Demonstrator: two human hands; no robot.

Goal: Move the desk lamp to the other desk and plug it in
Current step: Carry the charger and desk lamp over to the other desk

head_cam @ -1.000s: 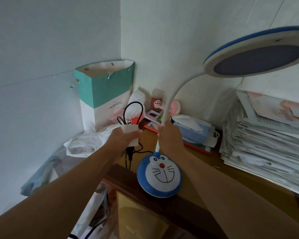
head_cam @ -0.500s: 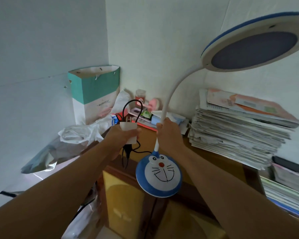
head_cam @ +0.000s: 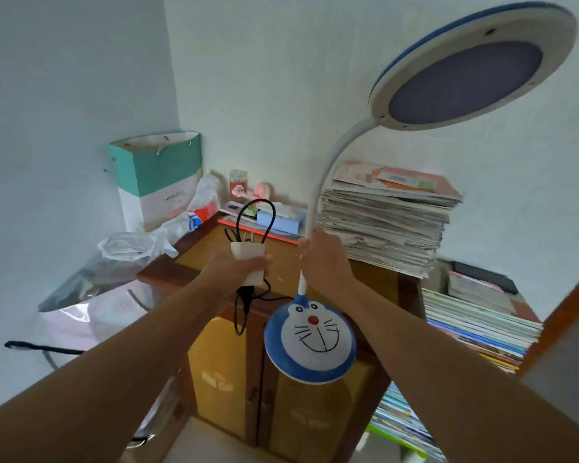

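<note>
Desk lamp (head_cam: 310, 344) up in the air, clear of the wooden cabinet (head_cam: 375, 285)! Right hand (head_cam: 328, 262) wraps tight around the white neck just above the blue cat-face base, round head tilted high at upper right. Left hand (head_cam: 234, 272) clenches the bundled black cord (head_cam: 254, 215) in its white sleeve, loops poking above the fist. Paper stack (head_cam: 385, 225) sits behind.

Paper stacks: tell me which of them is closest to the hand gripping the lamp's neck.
The tall grey-white stack of loose papers on the wooden desk, just behind the right hand. The colourful magazine stack sits lower and farther right.
</note>
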